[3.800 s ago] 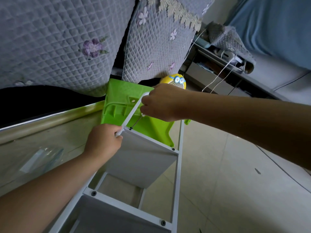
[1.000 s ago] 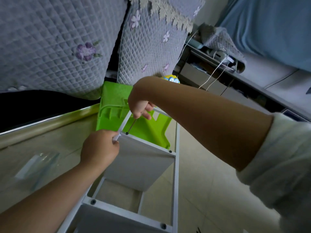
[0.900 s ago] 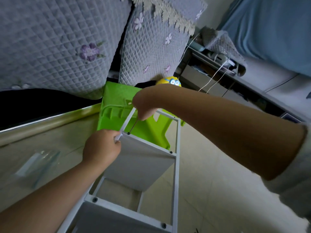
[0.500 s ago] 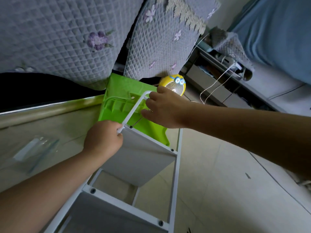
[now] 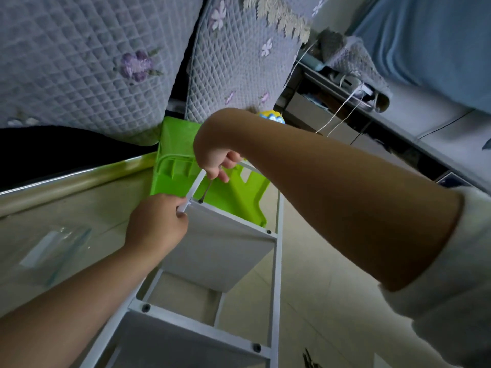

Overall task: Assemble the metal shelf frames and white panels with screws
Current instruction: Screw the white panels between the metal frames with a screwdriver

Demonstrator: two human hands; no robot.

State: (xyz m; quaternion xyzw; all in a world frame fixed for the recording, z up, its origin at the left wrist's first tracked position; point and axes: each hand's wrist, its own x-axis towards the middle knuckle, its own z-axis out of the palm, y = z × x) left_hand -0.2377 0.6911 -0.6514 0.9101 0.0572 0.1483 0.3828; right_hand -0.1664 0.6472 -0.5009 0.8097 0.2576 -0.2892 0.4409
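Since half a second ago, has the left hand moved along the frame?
No. The left hand still grips the frame at the same corner, beside the screw.

I saw my left hand (image 5: 156,225) gripping the shelf frame (image 5: 277,261) while my right hand (image 5: 212,155) pinched a thin key (image 5: 205,193) at a screw (image 5: 200,201).

Stool (image 5: 239,197) behind shelf frame (image 5: 276,274) — cushions (image 5: 79,62) beyond.

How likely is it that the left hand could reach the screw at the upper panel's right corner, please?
Probably yes: the screw lies uncovered across the bare panel, beside the right forearm, but the left hand grips the frame.
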